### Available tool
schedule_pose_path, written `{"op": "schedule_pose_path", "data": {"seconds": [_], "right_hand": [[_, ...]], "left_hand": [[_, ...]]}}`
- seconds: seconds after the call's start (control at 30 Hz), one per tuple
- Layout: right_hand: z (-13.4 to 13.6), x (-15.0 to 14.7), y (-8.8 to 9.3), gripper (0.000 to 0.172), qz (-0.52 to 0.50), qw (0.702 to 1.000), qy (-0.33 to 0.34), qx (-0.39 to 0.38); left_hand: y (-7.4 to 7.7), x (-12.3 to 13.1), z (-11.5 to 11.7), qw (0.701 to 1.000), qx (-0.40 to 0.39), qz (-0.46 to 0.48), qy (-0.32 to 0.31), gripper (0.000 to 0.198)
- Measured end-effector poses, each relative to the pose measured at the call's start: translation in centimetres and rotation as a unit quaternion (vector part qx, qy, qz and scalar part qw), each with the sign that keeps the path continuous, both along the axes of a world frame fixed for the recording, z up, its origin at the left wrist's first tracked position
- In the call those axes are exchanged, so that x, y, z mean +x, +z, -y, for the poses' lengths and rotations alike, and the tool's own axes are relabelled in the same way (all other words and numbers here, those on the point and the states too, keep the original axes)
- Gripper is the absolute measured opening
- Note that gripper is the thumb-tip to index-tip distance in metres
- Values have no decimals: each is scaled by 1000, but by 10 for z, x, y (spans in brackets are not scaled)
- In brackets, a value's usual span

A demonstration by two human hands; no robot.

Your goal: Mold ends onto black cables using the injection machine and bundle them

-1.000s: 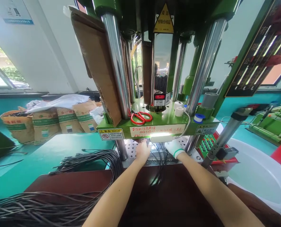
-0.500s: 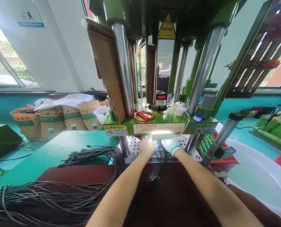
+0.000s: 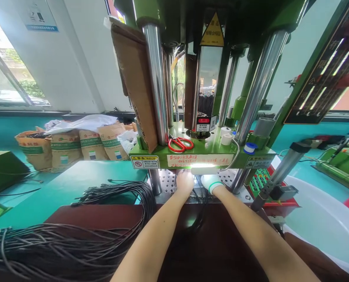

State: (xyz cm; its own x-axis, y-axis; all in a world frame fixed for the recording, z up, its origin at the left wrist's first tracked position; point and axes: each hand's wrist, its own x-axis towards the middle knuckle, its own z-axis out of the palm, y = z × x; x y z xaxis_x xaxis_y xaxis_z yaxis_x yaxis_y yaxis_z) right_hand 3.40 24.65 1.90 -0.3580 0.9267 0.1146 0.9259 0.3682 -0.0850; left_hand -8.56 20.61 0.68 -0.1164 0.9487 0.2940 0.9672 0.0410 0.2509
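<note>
Head view: left hand (image 3: 185, 184) and gloved right hand (image 3: 212, 184) are at the black cords (image 3: 200, 203) on the perforated press plate (image 3: 168, 182), with a big cord bundle (image 3: 142, 199) left on the bench (image 3: 104, 172) — I can't tell whether the fingers (image 3: 184, 176) are clenched.

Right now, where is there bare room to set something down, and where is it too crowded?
Between the forearms, the dark brown tabletop has room, as does the teal bench behind the black cable coil. It is crowded at the perforated platen, around the bare left hand and gloved right hand.
</note>
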Motion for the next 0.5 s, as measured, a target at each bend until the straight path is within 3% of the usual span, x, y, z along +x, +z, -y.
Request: {"op": "schedule_pose_path", "data": {"seconds": [0.2, 0.5], "right_hand": [[5, 2, 11, 30, -1, 999, 33, 3], [11, -17, 10, 30, 2, 999, 47, 5]], "left_hand": [[13, 13, 11, 999, 16, -16, -40, 30], [5, 10, 4, 996, 1, -24, -82, 32]]}}
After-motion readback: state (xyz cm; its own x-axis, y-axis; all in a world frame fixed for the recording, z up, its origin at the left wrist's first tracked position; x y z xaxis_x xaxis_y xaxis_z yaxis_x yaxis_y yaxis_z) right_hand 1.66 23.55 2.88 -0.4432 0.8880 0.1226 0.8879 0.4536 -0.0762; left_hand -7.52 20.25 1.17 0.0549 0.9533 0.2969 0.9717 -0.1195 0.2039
